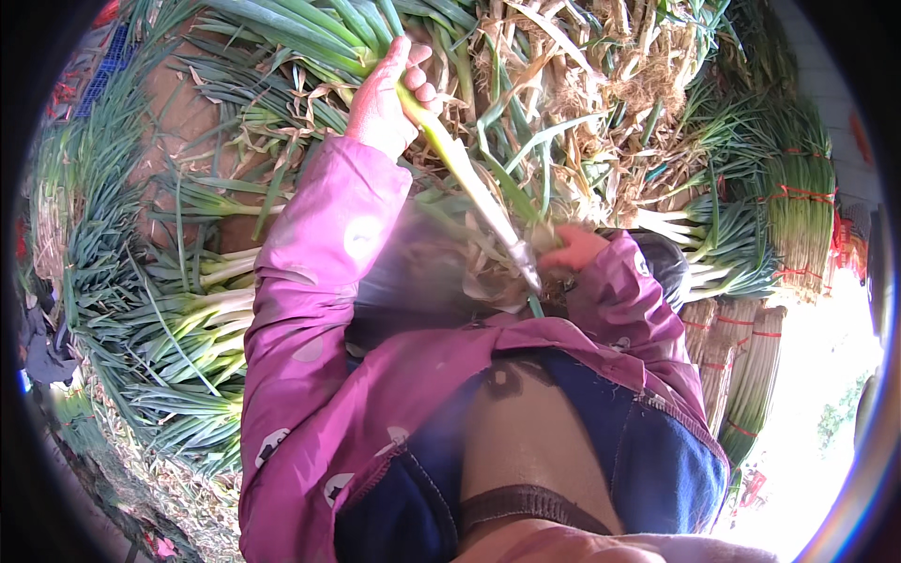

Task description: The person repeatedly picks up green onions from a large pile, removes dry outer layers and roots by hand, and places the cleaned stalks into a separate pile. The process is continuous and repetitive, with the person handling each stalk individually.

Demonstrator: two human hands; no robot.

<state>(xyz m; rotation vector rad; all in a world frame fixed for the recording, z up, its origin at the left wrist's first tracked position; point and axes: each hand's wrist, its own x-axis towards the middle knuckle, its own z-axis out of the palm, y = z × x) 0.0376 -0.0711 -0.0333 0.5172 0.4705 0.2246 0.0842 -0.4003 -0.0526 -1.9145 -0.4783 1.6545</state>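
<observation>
My left hand [394, 98] is closed around a large green onion [457, 158], just below where its green leaves fan out. The pale stalk slants down to the right, and its root end [528, 266] comes close to my right hand. My right hand [574, 248] is low over my lap, beside loose peeled leaves [521, 197]. Its fingers are bent and blurred, and I cannot tell whether they grip a leaf. Dry husks hang between the stalk and my dark trousers.
Untrimmed onions with dry roots [647, 77] are heaped ahead. Cleaned onions [218, 317] lie in a row at left, with more cleaned onions [711, 239] at right. Bundles tied with red bands [802, 211] stand at far right. A blue plastic crate [105, 70] is at upper left.
</observation>
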